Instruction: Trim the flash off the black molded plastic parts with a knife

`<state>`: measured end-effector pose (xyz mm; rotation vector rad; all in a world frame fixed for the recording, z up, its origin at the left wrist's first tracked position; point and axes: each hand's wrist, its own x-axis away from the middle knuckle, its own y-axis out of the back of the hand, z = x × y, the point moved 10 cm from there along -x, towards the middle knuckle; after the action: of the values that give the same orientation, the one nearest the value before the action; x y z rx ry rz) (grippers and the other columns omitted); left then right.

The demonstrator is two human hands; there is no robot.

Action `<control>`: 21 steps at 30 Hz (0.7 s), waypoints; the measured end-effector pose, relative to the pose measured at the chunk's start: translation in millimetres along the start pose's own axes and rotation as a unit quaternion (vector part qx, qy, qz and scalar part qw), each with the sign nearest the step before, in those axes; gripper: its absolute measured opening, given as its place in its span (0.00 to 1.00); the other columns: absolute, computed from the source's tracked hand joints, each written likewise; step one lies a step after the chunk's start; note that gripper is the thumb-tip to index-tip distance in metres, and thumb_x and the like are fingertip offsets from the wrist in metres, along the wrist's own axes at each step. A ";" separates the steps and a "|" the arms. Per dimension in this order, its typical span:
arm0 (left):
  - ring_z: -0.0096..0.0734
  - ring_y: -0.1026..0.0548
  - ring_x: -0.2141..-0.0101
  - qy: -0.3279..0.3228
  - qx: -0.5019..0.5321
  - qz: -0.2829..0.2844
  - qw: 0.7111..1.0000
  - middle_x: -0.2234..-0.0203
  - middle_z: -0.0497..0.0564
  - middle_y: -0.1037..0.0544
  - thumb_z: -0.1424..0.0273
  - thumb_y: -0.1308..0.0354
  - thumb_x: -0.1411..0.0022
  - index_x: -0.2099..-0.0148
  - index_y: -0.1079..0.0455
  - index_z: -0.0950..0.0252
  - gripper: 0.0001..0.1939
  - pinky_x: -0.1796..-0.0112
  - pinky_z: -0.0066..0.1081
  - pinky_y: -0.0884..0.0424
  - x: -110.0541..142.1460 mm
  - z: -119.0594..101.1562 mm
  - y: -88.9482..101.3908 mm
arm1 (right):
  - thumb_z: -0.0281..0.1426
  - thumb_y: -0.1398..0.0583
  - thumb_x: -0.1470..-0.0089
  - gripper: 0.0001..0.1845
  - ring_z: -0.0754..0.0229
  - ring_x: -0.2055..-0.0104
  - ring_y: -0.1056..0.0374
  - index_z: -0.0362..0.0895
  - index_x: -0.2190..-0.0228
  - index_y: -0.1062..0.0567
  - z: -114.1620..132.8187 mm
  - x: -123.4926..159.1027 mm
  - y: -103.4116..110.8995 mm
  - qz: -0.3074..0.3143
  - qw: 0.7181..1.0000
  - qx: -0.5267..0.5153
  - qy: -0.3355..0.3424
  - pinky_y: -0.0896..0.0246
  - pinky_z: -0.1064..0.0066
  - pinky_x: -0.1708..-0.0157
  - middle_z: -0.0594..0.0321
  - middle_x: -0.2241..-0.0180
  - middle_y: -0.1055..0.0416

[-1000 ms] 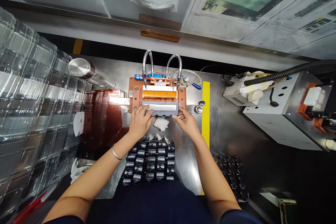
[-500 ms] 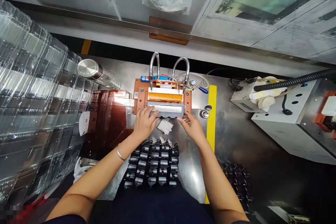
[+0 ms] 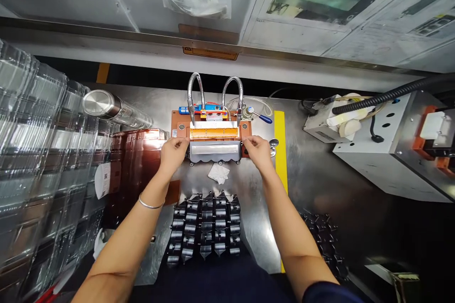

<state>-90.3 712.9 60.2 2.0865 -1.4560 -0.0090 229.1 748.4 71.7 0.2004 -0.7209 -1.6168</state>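
A brown fixture [image 3: 176, 120] stands on the metal bench, with an orange strip [image 3: 214, 133] along its middle. In front of the strip lies a grey block [image 3: 215, 156] with a pale plate on top and a wavy front edge. My left hand [image 3: 173, 155] is at the left end of the orange strip, thumb and fingers pinched together. At the opposite end, my right hand [image 3: 259, 152] is closed in a similar pinch. Whatever the fingertips hold, if anything, is too small to make out. Two bent metal hoses [image 3: 233, 80] arch behind the strip.
Several black ribbed parts [image 3: 206, 225] lie nearest my body. A crumpled white wipe [image 3: 218, 173] rests before the fixture. Clear plastic trays [image 3: 39, 151] are stacked at left, beside a bottle [image 3: 117, 106]. Yellow tape [image 3: 280, 151] and a white machine [image 3: 377, 151] are at right.
Both hands have moved off the grey block's front to the two ends of the orange strip, and their fingers have pinched together. The camera view has shifted slightly.
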 end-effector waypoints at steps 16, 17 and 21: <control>0.23 0.37 0.81 0.083 0.090 0.018 0.992 0.86 0.44 0.31 0.61 0.37 0.60 0.81 0.31 0.66 0.13 0.77 0.25 0.41 -13.3 5.7 -15.4 | 0.47 0.39 0.59 0.20 0.64 0.81 0.41 0.42 0.83 0.28 -10.7 -12.3 -15.3 -0.010 0.998 -0.018 -0.057 0.47 0.73 0.80 0.67 0.85 0.35; 0.23 0.37 0.81 0.084 0.093 0.015 0.992 0.86 0.44 0.31 0.61 0.37 0.60 0.81 0.31 0.66 0.13 0.77 0.25 0.41 -13.2 5.8 -15.4 | 0.47 0.39 0.59 0.20 0.64 0.80 0.41 0.42 0.83 0.28 -9.2 -11.2 -15.3 -0.014 0.998 -0.023 -0.056 0.47 0.73 0.79 0.67 0.85 0.34; 0.24 0.35 0.80 0.081 0.105 0.005 0.991 0.85 0.44 0.30 0.63 0.38 0.59 0.80 0.31 0.66 0.10 0.76 0.25 0.40 -11.3 3.6 -13.8 | 0.43 0.39 0.60 0.17 0.64 0.79 0.41 0.42 0.83 0.29 2.8 -6.3 -12.3 -0.034 0.997 -0.049 -0.038 0.46 0.72 0.77 0.65 0.83 0.33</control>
<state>-84.3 724.1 47.2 2.1877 -1.4198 0.3230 218.6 755.4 65.4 0.0928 -0.6973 -1.7284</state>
